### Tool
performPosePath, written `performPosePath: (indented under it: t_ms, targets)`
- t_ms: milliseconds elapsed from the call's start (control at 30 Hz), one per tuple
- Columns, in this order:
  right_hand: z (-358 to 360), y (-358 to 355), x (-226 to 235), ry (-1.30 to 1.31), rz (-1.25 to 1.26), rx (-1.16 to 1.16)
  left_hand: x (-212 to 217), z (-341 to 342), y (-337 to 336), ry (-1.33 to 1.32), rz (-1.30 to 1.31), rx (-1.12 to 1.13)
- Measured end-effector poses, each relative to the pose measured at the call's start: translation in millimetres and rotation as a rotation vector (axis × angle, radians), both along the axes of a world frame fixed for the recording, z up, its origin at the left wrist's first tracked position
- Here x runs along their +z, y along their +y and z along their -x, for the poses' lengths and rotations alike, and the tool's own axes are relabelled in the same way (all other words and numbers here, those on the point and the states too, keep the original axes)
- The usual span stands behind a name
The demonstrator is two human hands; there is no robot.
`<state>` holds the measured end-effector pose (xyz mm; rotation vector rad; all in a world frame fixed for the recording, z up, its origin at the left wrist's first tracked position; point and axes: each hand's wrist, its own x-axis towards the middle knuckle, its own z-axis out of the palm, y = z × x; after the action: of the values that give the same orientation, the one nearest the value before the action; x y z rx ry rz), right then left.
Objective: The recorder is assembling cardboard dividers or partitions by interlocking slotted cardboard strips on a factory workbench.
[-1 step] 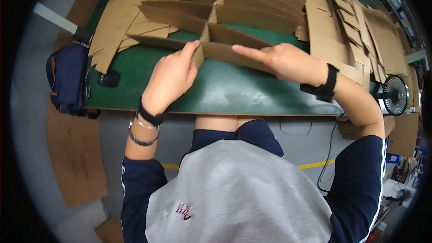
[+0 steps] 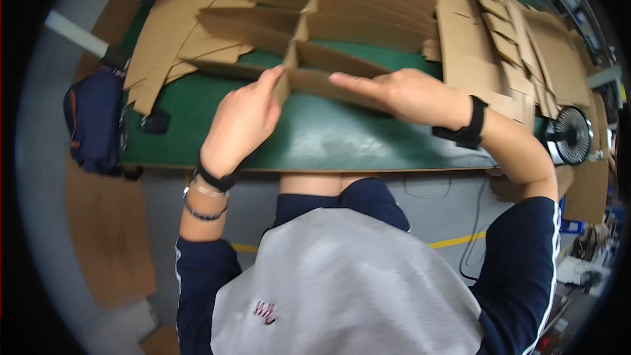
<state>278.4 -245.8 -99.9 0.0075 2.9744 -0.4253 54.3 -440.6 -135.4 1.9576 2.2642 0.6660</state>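
A brown cardboard divider (image 2: 338,83) made of slotted, crossing strips stands on edge on the green table (image 2: 328,135). A long central strip runs away from me, and several cross strips fan out on both sides. My left hand (image 2: 242,118) is closed at the near end of the central strip, its index fingertip at the nearest crossing. On the nearest right-hand cross strip, my right hand (image 2: 417,96) lies with its index finger stretched along the top edge. Its other fingers are bent against the strip and partly hidden.
Flat cardboard sheets (image 2: 161,39) lie at the left, and slotted cardboard strips (image 2: 470,46) are piled at the right. A small fan (image 2: 572,135) stands by the right table edge. A dark blue bag (image 2: 96,118) sits at the left edge, near a small black object (image 2: 155,122).
The whole view has shifted slightly, with the scene a little further left in it. Both hands keep the same places on the cardboard divider.
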Motion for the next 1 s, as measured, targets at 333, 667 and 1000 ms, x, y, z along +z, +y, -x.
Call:
performPosePath:
  t_ms: [333,667,1000]
  targets:
    - [-149,297,73,0.601,-0.411,-0.838,16,-12,-14,0.021,0.124,0.095]
    - [-403,417,-78,-0.203,-0.552,-1.774,17,-10,-9,-0.120,0.260,0.181]
    - [-326,457,4,0.189,-0.995,-1.314,8,-10,3,0.073,0.058,0.108]
